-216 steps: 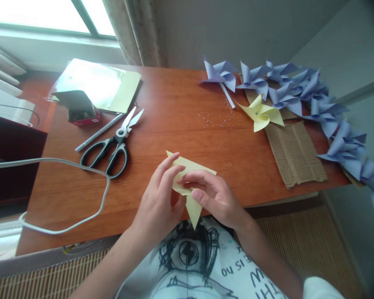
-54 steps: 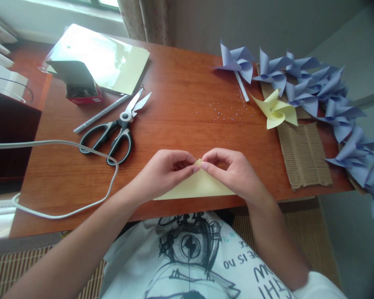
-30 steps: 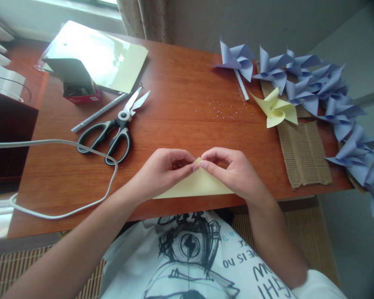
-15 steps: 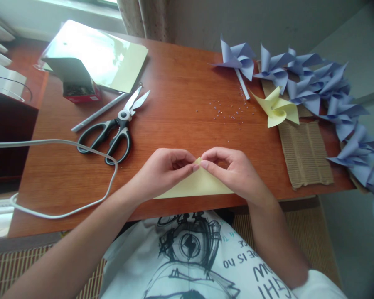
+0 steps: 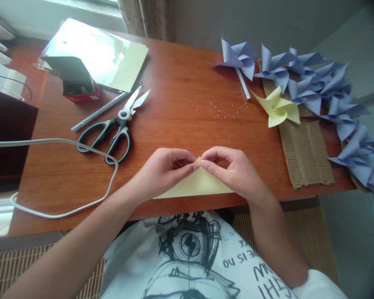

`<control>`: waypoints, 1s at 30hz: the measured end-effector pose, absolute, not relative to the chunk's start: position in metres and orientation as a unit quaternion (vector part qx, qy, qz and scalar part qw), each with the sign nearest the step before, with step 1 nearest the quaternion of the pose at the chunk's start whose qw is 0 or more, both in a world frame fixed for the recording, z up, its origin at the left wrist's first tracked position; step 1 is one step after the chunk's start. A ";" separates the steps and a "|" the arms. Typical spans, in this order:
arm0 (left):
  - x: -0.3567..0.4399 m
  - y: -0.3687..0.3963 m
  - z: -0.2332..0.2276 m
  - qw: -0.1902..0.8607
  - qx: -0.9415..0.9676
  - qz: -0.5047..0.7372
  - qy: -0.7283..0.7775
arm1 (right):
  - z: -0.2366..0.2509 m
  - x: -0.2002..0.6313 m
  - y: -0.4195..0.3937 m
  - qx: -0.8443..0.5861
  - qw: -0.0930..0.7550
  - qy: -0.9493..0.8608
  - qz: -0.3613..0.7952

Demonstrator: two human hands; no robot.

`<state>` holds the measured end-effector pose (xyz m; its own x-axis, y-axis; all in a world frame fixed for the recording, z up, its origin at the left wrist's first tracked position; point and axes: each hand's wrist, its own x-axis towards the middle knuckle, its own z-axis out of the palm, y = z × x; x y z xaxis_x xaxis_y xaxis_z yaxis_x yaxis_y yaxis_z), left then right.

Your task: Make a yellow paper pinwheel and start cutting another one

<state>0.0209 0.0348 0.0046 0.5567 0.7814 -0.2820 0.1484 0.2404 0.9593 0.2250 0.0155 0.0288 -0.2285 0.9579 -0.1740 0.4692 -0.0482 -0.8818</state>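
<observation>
A yellow sheet of paper (image 5: pixel 197 185), looking folded into a triangle, lies by the table's near edge with its peak pointing away from me. My left hand (image 5: pixel 171 168) pinches the peak from the left between thumb and fingers. From the other side, my right hand (image 5: pixel 229 168) pinches the same tip, its fingertips almost meeting the left ones. Both palms arch over the paper and hide its side edges. Black-handled scissors (image 5: pixel 120 124) lie with blades apart, up and left of my left hand.
Purple pinwheels (image 5: pixel 305 83) and one yellow pinwheel (image 5: pixel 276 107) crowd the right, around corrugated cardboard (image 5: pixel 307 153). At left are a red box (image 5: pixel 81 93), a paper stick (image 5: pixel 99 111), a glossy packet with yellow sheets (image 5: pixel 132 62) and a white cable (image 5: pixel 112 182). Purple bits (image 5: pixel 227 110) dot the table.
</observation>
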 end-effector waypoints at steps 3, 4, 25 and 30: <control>0.021 0.034 0.004 0.657 0.590 0.230 0.408 | 0.030 0.224 0.018 -0.556 0.266 -0.642 0.457; 0.021 0.034 0.004 0.652 0.596 0.229 0.408 | 0.031 0.224 0.018 -0.554 0.265 -0.644 0.456; 0.052 -0.024 0.039 0.035 0.905 0.113 0.409 | -0.008 0.219 0.059 -0.563 0.303 -0.725 0.256; 0.064 -0.038 0.021 0.027 0.911 0.051 0.407 | -0.012 0.217 0.066 -0.566 0.290 -0.738 0.225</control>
<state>0.0637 -0.0378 0.0210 0.6630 0.7452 0.0714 0.7398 -0.6668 0.0900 0.2169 0.0655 -0.0124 -0.1911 0.9662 0.1733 0.7048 0.2579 -0.6609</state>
